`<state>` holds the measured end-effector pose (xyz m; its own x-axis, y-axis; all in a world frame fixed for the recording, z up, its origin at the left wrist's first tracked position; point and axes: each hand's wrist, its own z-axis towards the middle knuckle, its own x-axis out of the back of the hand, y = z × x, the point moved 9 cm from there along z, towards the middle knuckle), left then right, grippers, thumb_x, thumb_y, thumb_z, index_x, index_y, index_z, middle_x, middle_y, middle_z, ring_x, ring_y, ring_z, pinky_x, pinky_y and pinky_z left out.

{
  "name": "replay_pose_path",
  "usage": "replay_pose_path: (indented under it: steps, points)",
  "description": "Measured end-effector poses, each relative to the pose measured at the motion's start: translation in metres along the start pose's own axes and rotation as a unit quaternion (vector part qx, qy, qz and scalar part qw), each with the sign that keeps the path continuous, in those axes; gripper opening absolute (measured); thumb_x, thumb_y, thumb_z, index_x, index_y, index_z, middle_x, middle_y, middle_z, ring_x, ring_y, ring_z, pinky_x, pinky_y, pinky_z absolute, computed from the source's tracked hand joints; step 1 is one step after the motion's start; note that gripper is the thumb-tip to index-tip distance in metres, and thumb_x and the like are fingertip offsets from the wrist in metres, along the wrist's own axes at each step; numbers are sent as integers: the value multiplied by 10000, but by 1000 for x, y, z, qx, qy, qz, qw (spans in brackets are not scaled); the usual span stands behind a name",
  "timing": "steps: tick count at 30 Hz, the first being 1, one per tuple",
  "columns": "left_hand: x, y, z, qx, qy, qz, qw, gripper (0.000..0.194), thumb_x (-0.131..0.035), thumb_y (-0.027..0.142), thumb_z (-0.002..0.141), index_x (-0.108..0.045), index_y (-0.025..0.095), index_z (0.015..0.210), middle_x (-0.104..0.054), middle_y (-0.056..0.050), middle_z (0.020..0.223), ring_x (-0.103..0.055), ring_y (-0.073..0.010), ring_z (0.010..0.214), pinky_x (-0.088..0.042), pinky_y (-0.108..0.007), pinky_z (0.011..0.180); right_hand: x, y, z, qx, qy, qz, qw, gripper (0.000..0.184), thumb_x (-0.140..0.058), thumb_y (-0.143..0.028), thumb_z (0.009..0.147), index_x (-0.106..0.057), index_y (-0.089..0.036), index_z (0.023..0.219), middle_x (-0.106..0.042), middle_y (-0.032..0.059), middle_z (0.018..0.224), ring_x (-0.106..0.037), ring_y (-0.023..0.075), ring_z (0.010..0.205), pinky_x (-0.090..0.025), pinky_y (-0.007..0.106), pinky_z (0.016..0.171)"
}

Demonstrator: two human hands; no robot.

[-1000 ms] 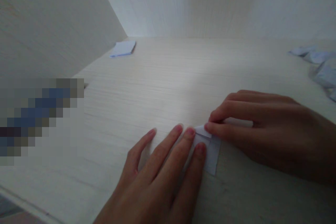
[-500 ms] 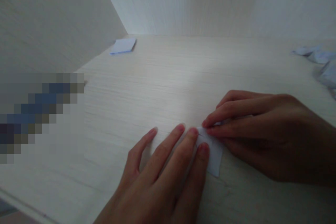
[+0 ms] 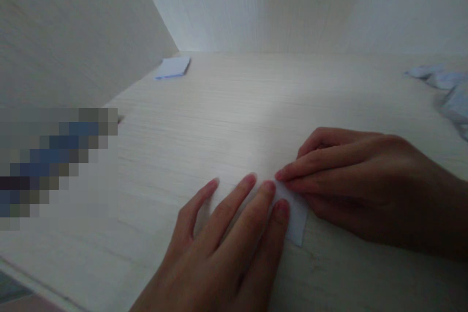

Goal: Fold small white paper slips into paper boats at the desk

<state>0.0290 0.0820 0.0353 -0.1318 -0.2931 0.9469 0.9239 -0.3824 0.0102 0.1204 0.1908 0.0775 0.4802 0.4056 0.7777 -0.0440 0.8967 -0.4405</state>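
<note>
Near five o'clock in our view, a small white paper [image 3: 298, 219] lies on the counter [image 3: 219, 117]. We spread our left hand [image 3: 223, 258], its fingertips touching the paper's left side. Our right hand [image 3: 369, 185] bunches its fingertips at the far edge; we cannot tell whether they pinch it. From there, we see a paper stack [image 3: 173, 67] toward ten o'clock and crumpled-looking papers [image 3: 457, 102] toward two.

Bare hands [image 3: 221, 261], slim tapering fingers [image 3: 252, 219]
</note>
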Motion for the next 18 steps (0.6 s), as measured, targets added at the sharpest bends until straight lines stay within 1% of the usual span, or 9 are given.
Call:
replay_pose_path:
  steps: [4,8,10,13,18]
  points:
    - [-1,-1,-1,2,-13,-2,1000,617,-434,91,952,-474,245,1548,-563,-90,1559,-486,-324,1472,-353,-595,1245,-1,-1,0,-3,-1,7,1000,238,-623,-112,972,-772,-191,803,-815,41,1013,-719,153,907,-576,262,785]
    - [-1,-4,-3,7,-23,6,1000,640,-512,147,943,-444,275,1567,-493,-109,1611,-435,-366,1505,-420,-597,1197,-2,1,1,-12,1,13,1000,237,-625,-103,967,-772,-195,805,-815,25,1037,-715,140,925,-570,257,804]
    - [0,-4,-3,5,-24,8,1000,650,-531,174,940,-432,280,1574,-456,-116,1639,-416,-376,1516,-428,-596,1189,-4,2,1,-14,-1,16,1000,235,-633,-97,958,-772,-197,796,-815,21,1024,-716,139,910,-570,262,809]
    - [-2,-3,-4,2,-32,6,999,655,-500,174,935,-423,269,1578,-444,-115,1651,-400,-364,1527,-398,-609,1207,-4,2,2,-12,1,15,1000,249,-638,-106,958,-768,-200,767,-817,28,1005,-721,146,899,-573,266,821]
    - [-3,1,-2,-15,-39,11,999,620,-472,194,945,-448,224,1564,-473,-125,1633,-403,-366,1522,-350,-623,1226,-4,3,2,-6,5,12,1000,262,-638,-117,957,-768,-212,751,-814,33,972,-722,157,894,-576,284,838]
